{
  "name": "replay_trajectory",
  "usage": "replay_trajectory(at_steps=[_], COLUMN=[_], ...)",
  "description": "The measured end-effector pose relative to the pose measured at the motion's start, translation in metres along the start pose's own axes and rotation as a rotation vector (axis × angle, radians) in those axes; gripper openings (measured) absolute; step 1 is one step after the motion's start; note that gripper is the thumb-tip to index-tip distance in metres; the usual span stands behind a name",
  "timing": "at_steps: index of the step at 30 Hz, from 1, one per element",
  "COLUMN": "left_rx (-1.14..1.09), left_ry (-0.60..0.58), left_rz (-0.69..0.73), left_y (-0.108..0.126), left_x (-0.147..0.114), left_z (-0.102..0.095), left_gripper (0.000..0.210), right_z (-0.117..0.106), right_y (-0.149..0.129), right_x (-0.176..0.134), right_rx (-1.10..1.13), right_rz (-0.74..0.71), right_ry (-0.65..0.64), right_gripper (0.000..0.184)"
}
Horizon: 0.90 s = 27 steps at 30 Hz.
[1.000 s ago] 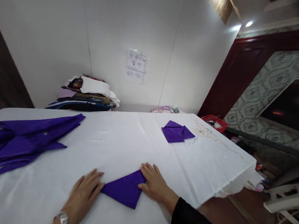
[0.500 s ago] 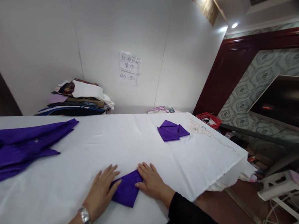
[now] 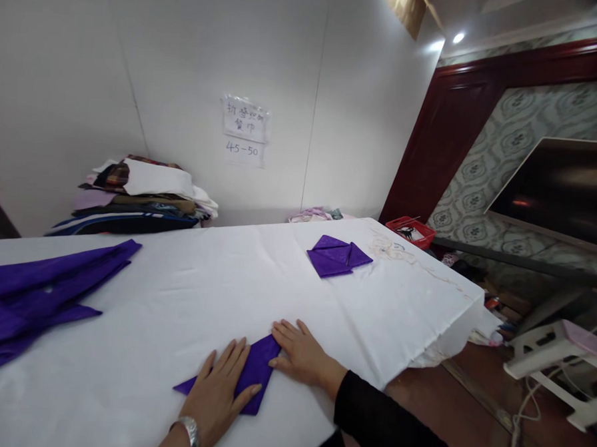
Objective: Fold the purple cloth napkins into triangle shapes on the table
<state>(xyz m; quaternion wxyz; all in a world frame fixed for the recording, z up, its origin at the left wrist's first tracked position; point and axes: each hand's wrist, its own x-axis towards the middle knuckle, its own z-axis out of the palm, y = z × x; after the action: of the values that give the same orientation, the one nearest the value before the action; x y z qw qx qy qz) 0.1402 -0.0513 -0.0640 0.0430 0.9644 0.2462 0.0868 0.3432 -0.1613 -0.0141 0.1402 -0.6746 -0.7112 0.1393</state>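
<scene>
A folded purple napkin [image 3: 257, 375] lies on the white tablecloth in front of me, one pointed corner sticking out to the left. My left hand [image 3: 222, 389], with a silver band at the wrist, rests flat across its left part, fingers stretched out. On its right corner lies my right hand [image 3: 301, 354], palm down with the fingers extended. Farther off to the right sits another folded purple napkin [image 3: 337, 256]. Loose purple cloth [image 3: 39, 300] is spread at the left side. My hands hide parts of the near napkin.
The tablecloth [image 3: 214, 299] covers a long table against a white wall. A pile of folded clothes [image 3: 144, 195] stands at the back left. A red basket [image 3: 412, 232] is beyond the far right corner. A white stool [image 3: 561, 371] stands on the floor at right.
My left hand has moved right onto the near napkin, and its left point now shows beyond that hand. My right hand stays at the right corner. The view has shifted slightly.
</scene>
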Motion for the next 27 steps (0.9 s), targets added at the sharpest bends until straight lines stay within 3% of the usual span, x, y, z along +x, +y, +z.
replay_trajectory(at_steps=[8,14,20,27], left_rx=[-0.02,-0.085,-0.106,-0.093], left_ry=[-0.038,-0.101,-0.128,-0.118], left_rz=[-0.026,-0.084,0.032,0.079], left_y=[0.002,0.013,0.032,0.027], left_x=[0.0,0.008,0.016,0.013], left_z=[-0.003,-0.018,-0.024,-0.013], left_gripper=[0.071,0.069,0.07,0.067], right_z=[-0.002,0.0,-0.001,-0.001], right_y=[0.014,0.017,0.016,0.022], right_x=[-0.001,0.0,-0.001,-0.002], right_rx=[-0.063,-0.065,-0.057,-0.1], right_rz=[0.007,0.01,0.01,0.012], right_ry=[-0.011,-0.026,-0.027,-0.016], right_gripper=[0.073,0.075,0.075,0.072])
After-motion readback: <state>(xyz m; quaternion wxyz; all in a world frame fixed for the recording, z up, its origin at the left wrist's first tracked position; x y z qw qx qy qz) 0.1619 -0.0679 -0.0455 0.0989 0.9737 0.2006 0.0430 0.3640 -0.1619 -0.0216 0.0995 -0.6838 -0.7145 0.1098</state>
